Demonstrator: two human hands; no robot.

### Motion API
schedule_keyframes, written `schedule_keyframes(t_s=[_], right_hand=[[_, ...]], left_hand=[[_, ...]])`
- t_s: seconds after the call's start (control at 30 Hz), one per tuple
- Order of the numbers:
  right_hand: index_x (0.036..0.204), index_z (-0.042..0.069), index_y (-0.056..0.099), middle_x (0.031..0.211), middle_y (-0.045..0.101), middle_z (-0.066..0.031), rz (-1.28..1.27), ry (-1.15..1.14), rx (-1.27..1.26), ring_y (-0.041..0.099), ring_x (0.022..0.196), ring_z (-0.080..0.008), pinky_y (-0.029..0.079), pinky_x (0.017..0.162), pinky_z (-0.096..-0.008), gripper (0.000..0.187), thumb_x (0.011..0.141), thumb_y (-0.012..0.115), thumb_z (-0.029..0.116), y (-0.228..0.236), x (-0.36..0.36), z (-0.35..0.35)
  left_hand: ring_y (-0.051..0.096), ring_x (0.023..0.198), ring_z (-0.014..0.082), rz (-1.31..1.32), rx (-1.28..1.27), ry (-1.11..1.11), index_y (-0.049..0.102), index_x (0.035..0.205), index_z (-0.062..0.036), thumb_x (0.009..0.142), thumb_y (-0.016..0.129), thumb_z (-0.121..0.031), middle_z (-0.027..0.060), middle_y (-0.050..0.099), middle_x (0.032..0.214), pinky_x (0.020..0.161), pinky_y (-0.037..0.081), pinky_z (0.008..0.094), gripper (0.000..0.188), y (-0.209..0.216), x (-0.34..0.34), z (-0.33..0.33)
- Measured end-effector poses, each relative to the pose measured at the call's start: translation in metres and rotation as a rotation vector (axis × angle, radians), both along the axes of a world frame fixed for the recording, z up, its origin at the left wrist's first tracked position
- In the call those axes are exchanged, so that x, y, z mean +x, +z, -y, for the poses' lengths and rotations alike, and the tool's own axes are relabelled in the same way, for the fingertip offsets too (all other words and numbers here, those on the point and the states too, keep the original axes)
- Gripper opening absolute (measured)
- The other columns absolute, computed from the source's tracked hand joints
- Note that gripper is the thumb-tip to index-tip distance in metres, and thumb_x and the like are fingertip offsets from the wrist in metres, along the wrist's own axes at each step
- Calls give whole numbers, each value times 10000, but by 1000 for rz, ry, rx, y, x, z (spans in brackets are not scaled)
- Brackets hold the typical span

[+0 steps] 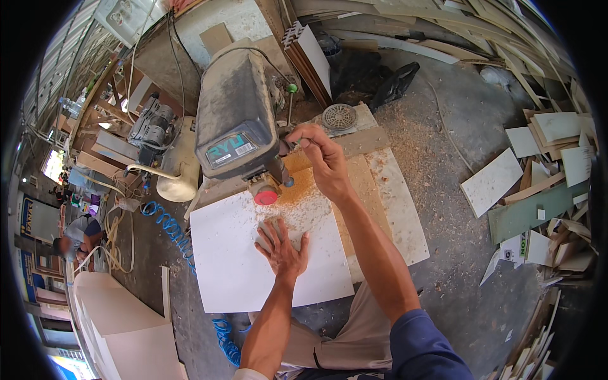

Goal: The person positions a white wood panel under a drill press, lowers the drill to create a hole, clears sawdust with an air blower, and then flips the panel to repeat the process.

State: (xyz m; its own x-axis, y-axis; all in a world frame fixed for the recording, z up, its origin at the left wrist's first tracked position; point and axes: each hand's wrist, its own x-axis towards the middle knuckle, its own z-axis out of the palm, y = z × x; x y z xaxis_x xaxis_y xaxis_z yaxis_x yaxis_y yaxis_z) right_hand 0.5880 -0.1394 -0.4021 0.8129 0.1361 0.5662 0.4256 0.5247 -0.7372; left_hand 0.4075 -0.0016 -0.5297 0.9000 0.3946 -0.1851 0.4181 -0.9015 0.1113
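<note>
A dusty grey drill press [234, 120] stands in front of me, with a red button [266, 197] low on its front. Under its head lies a white board [266, 272], strewn with shavings near the drill. My left hand [282, 247] rests flat on this board, fingers spread, just below the red button. Raised at the right side of the press head, my right hand [322, 155] is closed around the feed lever [288, 144], most of which the fingers hide. Orange-brown sawdust [304, 187] is heaped beside the drill. The bit's tip cannot be made out.
A worktable [405, 221] carries the board. Offcuts [538, 190] pile up at the right. A tan tank [178, 171] and coiled blue hose [171, 228] are on the left, beyond them a person [85, 231]. A round grate [339, 117] lies at the table's far edge.
</note>
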Motion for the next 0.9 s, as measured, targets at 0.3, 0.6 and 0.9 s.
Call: schedule_keyframes(t_s=[0.3,0.6,0.9], right_hand=[[1116,32,648,1158,588,-35,24,1,8,542,1010,-108,440,920,-267,186,1054,473,25,-2,1,-1],[1116,40,651,1144,592,-33,32,-2,20,534,997,-101,421,904,-247,206,1040,464,-1,-5,2,-2],[1116,35,651,1156,593,-35,36,-33,-9,540,992,-99,432,905,-251,212,1039,458,-8,-2,-1,0]], left_hand=[[-107,1567,438,13,6,-5,79,1659,-137,979,335,-743,220,-26,1712,1218,-78,660,946,-2,0,-1],[-101,1567,439,22,3,-6,82,1659,-139,978,339,-743,225,-18,1710,1219,-71,660,946,-2,0,-1],[-103,1567,438,17,-2,-6,87,1658,-132,976,324,-750,227,-22,1709,1220,-76,656,950,-2,0,-1]])
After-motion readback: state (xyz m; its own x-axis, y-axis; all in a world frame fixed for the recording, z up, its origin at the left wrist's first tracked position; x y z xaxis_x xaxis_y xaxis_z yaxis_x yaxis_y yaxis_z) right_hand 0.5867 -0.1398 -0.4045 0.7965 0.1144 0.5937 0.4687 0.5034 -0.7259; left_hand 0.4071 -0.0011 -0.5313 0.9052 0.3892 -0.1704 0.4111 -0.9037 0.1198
